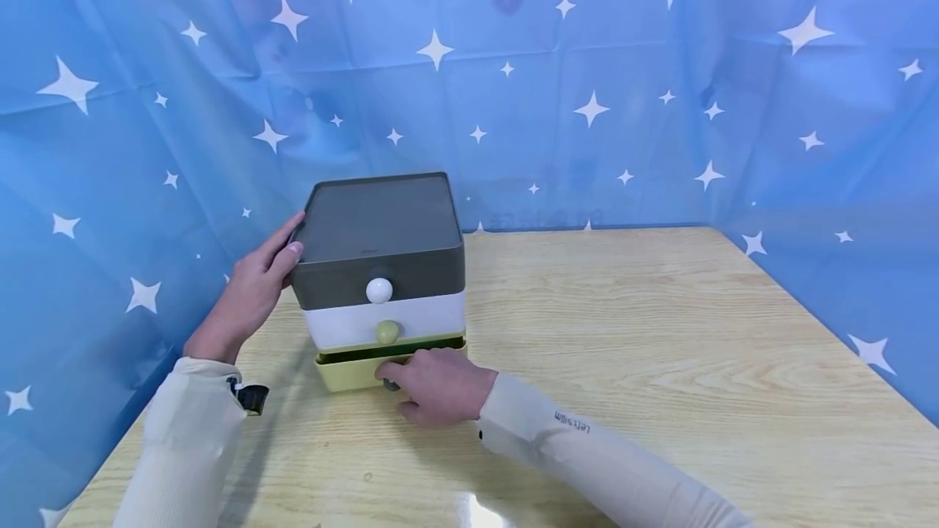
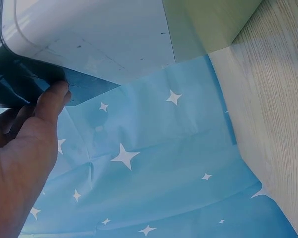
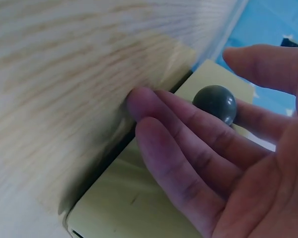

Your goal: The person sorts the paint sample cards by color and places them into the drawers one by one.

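A stacked drawer box has a dark grey top tier (image 1: 377,218), a white tier (image 1: 389,322) and a yellow-green bottom drawer (image 1: 345,376). That bottom drawer stands slightly out, with a narrow dark gap along its top. My left hand (image 1: 253,292) rests against the left side of the dark tier, its thumb near the front corner; in the left wrist view its fingertips touch the dark wall. My right hand (image 1: 443,385) is at the bottom drawer's front. In the right wrist view, its fairly straight fingers lie around the dark round knob (image 3: 215,104), with the thumb held apart.
A white knob (image 1: 379,291) and a green knob (image 1: 387,332) stick out above the bottom drawer. The box stands on a light wood-grain table (image 1: 660,349). Behind and at both sides hangs a blue curtain (image 1: 513,121) with white stars.
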`<state>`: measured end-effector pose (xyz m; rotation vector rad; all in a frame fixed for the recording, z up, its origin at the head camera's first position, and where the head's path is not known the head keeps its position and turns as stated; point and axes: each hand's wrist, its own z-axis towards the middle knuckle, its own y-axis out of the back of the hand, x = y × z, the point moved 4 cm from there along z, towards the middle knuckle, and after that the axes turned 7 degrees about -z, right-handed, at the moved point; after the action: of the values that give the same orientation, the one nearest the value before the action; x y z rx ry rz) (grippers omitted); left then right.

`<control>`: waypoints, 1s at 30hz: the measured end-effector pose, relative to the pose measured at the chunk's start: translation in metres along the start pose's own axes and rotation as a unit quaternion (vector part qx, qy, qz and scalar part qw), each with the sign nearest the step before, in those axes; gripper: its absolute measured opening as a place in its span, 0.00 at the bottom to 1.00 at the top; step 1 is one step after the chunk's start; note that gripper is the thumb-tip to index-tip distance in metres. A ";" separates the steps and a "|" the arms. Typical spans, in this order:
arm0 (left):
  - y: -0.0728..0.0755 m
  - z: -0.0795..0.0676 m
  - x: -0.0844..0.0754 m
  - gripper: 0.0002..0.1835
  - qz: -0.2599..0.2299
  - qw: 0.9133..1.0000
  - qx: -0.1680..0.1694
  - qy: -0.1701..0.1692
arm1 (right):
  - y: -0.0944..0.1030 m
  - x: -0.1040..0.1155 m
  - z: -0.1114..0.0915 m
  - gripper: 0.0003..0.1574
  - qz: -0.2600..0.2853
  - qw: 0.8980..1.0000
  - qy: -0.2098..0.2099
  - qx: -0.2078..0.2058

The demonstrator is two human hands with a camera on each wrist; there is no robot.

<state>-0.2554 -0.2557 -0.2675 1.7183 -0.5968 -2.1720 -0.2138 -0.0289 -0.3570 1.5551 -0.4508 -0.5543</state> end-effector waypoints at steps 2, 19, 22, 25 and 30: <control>0.001 0.000 0.000 0.31 0.001 1.000 0.000 -0.002 | 0.001 -0.001 0.002 0.25 0.001 1.000 0.001 -0.001; 0.000 0.001 0.002 0.31 -0.002 1.000 0.006 -0.007 | -0.003 -0.008 0.013 0.23 -0.003 1.000 -0.026 -0.005; 0.002 0.004 0.001 0.31 0.004 1.000 0.006 -0.007 | -0.001 -0.010 0.013 0.25 -0.006 1.000 -0.025 -0.005; 0.005 0.008 0.000 0.32 0.020 1.000 0.010 0.003 | 0.004 -0.013 0.008 0.26 0.001 1.000 -0.010 -0.005; 0.018 0.006 -0.010 0.35 0.115 0.993 0.031 0.013 | 0.031 -0.023 -0.020 0.21 0.080 0.995 0.053 -0.007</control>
<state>-0.2587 -0.2662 -0.2489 1.6154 -0.8199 -1.9882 -0.2188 -0.0013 -0.3244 1.5117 -0.4841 -0.3495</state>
